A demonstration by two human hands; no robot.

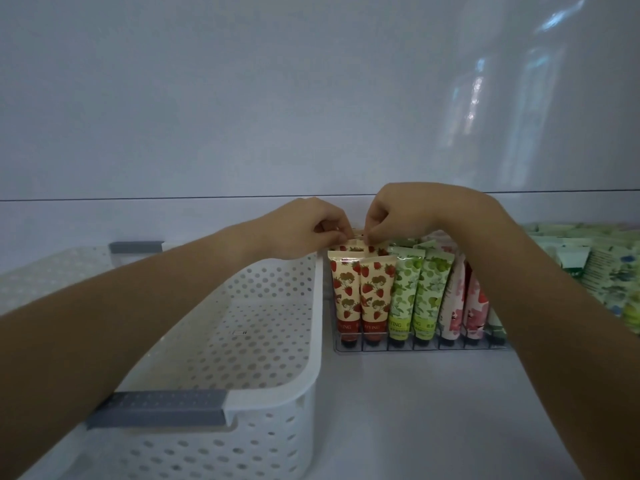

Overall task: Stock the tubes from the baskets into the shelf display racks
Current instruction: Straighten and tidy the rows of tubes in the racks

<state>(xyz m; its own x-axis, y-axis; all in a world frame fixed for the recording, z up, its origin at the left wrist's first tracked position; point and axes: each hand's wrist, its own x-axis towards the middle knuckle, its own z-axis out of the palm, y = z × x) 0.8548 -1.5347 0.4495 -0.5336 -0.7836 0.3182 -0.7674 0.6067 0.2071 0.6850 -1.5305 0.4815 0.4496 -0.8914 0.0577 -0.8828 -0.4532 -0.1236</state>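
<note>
Shelf point(398, 410): white surface, closed at the rear by a glossy white back wall point(311, 98).

Left grip point(311, 223): reaches over the far right corner of the basket point(317, 306). The fingers are curled down, and thumb and fingertips are closed in a pinch on the crimped top edge of the rear strawberry tubes point(348, 247).

Right grip point(408, 213): sits just beside the left grip, over the back of the rack point(415, 345). The fingers are curled and pinch the same group of crimped tops. It cannot be determined whether both grips hold one tube or two adjacent tubes.

Rack: a clear divided tray on the shelf, near the back wall and just right of the basket. The tubes stand cap-down in its slots and lean backward.
- Left end: front strawberry tubes point(362, 292), two side by side, with the rear strawberry tubes directly behind them.
- Centre: green tubes point(419, 292), two in the front row with more behind.
- Right: pink floral tubes point(465, 303), partly hidden by the right forearm.

Basket: white perforated plastic, occupying the left side of the shelf. One grey handle point(156, 408) is at the near end and a second at the far end. The left forearm crosses above it.

Right edge of the shelf: loose tubes point(602, 271) with green, white and blue prints lie in a heap. What holds them is not visible.
</note>
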